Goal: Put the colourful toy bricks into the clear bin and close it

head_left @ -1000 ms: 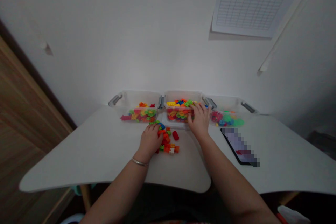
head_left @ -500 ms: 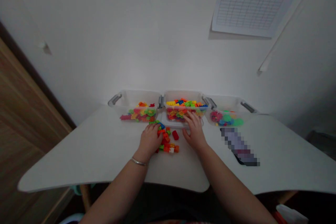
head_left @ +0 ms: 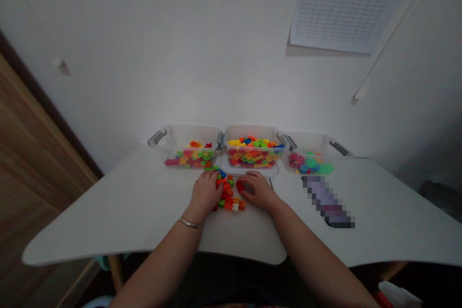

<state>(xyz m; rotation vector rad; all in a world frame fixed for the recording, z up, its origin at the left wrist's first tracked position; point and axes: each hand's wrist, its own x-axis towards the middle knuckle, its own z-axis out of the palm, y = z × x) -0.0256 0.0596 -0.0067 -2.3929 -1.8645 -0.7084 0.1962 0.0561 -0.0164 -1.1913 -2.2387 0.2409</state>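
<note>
On the white table lies a cluster of joined and loose toy bricks (head_left: 225,186) in orange, green, blue, red and white. My left hand (head_left: 206,192) is curled against the left side of this cluster, fingers over its far end and thumb along the near side; its fingertips are partly hidden. To the right of the cluster, a red toy brick (head_left: 240,186) sits between the thumb and fingers of my right hand (head_left: 259,190), which is closed around it at table level. A bricks row with a white piece (head_left: 235,207) lies nearest me.
Behind the hands stand three clear bins: a left bin (head_left: 173,134) and middle bin (head_left: 252,131) with colourful bricks, and a right bin (head_left: 306,139) with round coloured pieces. A phone (head_left: 328,202), blurred out, lies at right. A printed sheet (head_left: 332,14) hangs on the wall.
My right hand has moved from in front of the middle bin down and left onto the red toy brick, its fingers closing around it. My left hand stays in place.
</note>
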